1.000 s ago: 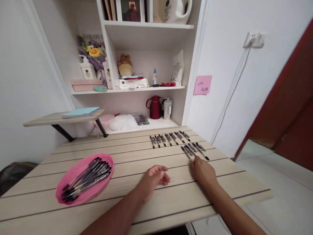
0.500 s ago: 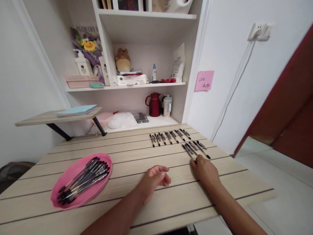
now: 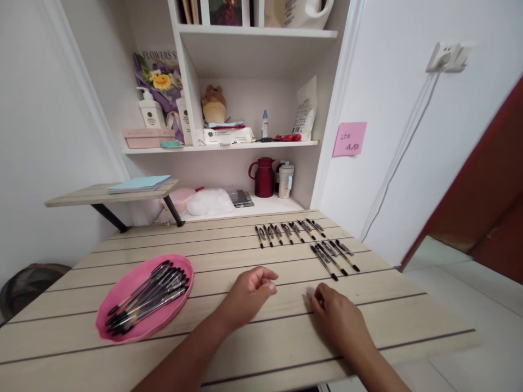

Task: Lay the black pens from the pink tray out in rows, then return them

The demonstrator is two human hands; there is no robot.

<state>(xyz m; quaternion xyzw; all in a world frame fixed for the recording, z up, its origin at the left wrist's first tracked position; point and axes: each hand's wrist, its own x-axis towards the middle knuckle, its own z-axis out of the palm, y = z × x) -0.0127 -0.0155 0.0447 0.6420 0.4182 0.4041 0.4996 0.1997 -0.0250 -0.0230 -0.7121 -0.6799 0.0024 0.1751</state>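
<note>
My left hand (image 3: 250,294) hovers over the middle of the table, fingers loosely curved and apart, holding nothing. To its right is my right hand (image 3: 337,318), low over the wood with its fingers loosely bent and nothing visible in them. Just beyond the right hand lies a near row of black-capped pens (image 3: 324,262), side by side and slanted. Farther back is a second row of similar pens (image 3: 286,234) with their clips showing. On the left, a pink oval tray (image 3: 108,296) holds a heap of clear-barrelled pens (image 3: 151,296) with black caps.
A small raised shelf (image 3: 77,196) with blue paper (image 3: 139,184) stands at the back left of the table (image 3: 229,354). Behind it, a white cabinet holds a red jug (image 3: 264,178) and a cup (image 3: 285,181). The table's right edge borders the floor.
My right hand has drawn back from the near row of pens, leaving a pen there in full view. My left hand has moved slightly left. The whole view has shifted a little.
</note>
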